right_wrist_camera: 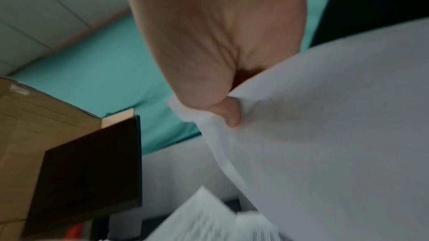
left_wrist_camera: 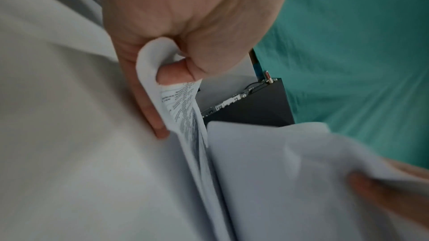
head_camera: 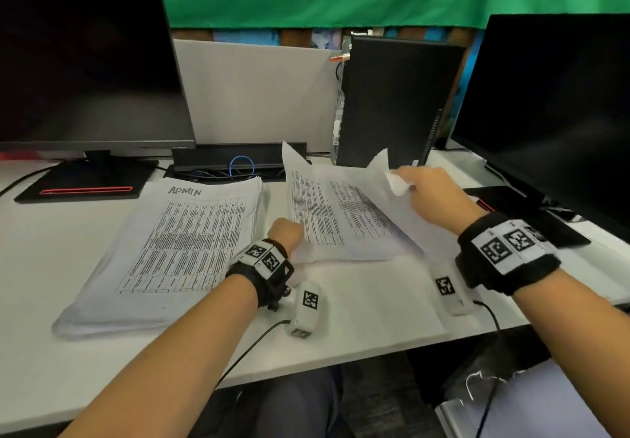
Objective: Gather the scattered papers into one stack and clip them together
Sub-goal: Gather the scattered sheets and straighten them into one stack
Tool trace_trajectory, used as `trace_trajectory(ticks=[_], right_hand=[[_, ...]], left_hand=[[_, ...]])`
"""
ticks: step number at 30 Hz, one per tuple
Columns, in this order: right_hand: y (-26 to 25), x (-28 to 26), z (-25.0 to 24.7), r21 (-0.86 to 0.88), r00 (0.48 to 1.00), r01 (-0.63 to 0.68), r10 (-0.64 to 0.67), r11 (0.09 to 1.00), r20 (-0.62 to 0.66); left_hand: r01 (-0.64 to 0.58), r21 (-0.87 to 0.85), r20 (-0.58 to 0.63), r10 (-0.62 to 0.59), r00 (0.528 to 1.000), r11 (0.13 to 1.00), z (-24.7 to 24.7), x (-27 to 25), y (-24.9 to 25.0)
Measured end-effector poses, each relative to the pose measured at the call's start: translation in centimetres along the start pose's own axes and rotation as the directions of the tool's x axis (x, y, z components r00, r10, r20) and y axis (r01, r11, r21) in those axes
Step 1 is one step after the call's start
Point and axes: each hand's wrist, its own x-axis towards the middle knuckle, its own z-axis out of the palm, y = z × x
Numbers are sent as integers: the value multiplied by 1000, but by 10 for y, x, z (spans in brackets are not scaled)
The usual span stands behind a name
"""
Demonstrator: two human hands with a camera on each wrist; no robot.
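A thick stack of printed papers (head_camera: 177, 250), its top sheet marked "ADMIN", lies on the white desk (head_camera: 358, 318) at left centre. To its right, a thin bundle of printed sheets (head_camera: 337, 219) is held up off the desk. My left hand (head_camera: 286, 233) grips its near left edge, the paper (left_wrist_camera: 183, 109) curled over my thumb (left_wrist_camera: 174, 75). My right hand (head_camera: 426, 192) pinches the far corner of a sheet (head_camera: 395, 181) and lifts it away from the bundle; the wrist view shows that sheet (right_wrist_camera: 325, 134) bent over a fingertip (right_wrist_camera: 231, 116).
A dark monitor (head_camera: 85, 62) stands at back left, another monitor (head_camera: 559, 113) at right. A black computer tower (head_camera: 392, 103) and a grey partition (head_camera: 255, 96) stand behind the papers. A cable tray with a blue cable (head_camera: 242, 164) runs along the back. Both wrist cameras trail cables over the desk's front edge.
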Motion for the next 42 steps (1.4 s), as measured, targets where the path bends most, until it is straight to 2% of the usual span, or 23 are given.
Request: trace_trajectory(ticks=[2, 4, 5, 6, 7, 9, 10, 11, 13, 14, 15, 16, 17, 18, 19, 21, 22, 23, 28, 31, 35, 40, 42], right_hand=[[-14, 10, -18, 4, 982, 62, -60, 998, -177], [-31, 15, -22, 46, 971, 129, -117, 991, -206], [-40, 15, -18, 77, 974, 163, -148, 984, -172], [-49, 14, -11, 95, 977, 187, -175, 978, -123], [-55, 14, 0, 91, 979, 201, -197, 975, -57], [-62, 14, 28, 71, 973, 213, -218, 975, 71], [-63, 15, 44, 73, 967, 211, -219, 975, 131], [-62, 16, 59, 90, 953, 205, -220, 975, 210], [-59, 15, 79, 134, 844, 189, -231, 973, 483], [-57, 13, 83, 186, 756, 137, -224, 973, 615], [-52, 12, 83, 266, 706, 24, -204, 964, 678], [-46, 12, 81, 344, 743, -116, -148, 932, 653], [-36, 15, 80, 423, 842, -247, -23, 872, 540], [-22, 21, 78, 487, 907, -372, 198, 790, 371], [-1, 26, 77, 521, 868, -489, 446, 699, 217], [44, 27, 75, 458, 623, -724, 774, 516, 112], [63, 24, 75, 446, 544, -785, 824, 431, 161], [77, 23, 75, 459, 525, -801, 820, 384, 230], [91, 31, 76, 461, 569, -797, 741, 391, 355], [88, 39, 82, 473, 615, -770, 697, 428, 369], [134, 72, 120, 494, 671, -734, 613, 467, 417], [77, 51, 91, 391, 651, -756, 661, 525, 373], [75, 46, 84, 426, 660, -734, 705, 529, 261]], left_hand=[[9, -26, 46, -7, 999, 1000, -4, -9, 5], [-83, 225, 109, 59, 992, 971, -8, -26, 9], [-105, 279, 77, 87, 993, 954, -8, -30, 12], [-29, 187, 57, 19, 998, 982, -8, -19, 9], [120, -49, 100, -115, 988, 992, -7, -6, 2], [200, -520, 237, -85, 968, 830, -6, -4, -4], [246, -672, 287, -61, 956, 698, -4, 2, -6], [255, -718, 292, -52, 955, 648, 0, 17, -16], [319, -744, 345, -70, 936, 588, -2, 17, -17], [353, -723, 380, -85, 921, 594, -6, 5, -10], [350, -666, 380, -105, 919, 658, -11, -6, -4], [328, -583, 316, -164, 934, 743, -14, -11, 0], [292, -499, 226, -203, 953, 816, -14, -11, 0], [261, -425, 165, -209, 964, 867, -14, -12, 0], [221, -368, 139, -182, 973, 903, -13, -9, 0], [164, -264, 111, -140, 984, 950, -10, -8, -2], [144, -199, 94, -128, 987, 969, -9, -8, -3], [116, -102, 74, -109, 991, 988, -9, -6, -5], [54, 137, 52, -62, 997, 989, -9, 2, -5], [52, 157, 67, -63, 996, 986, -10, 3, -5], [35, 161, 70, -47, 996, 986, -11, 0, -4], [47, 124, 57, -54, 997, 991, -13, -3, -8], [63, 87, 50, -68, 996, 994, -12, -3, -9]])
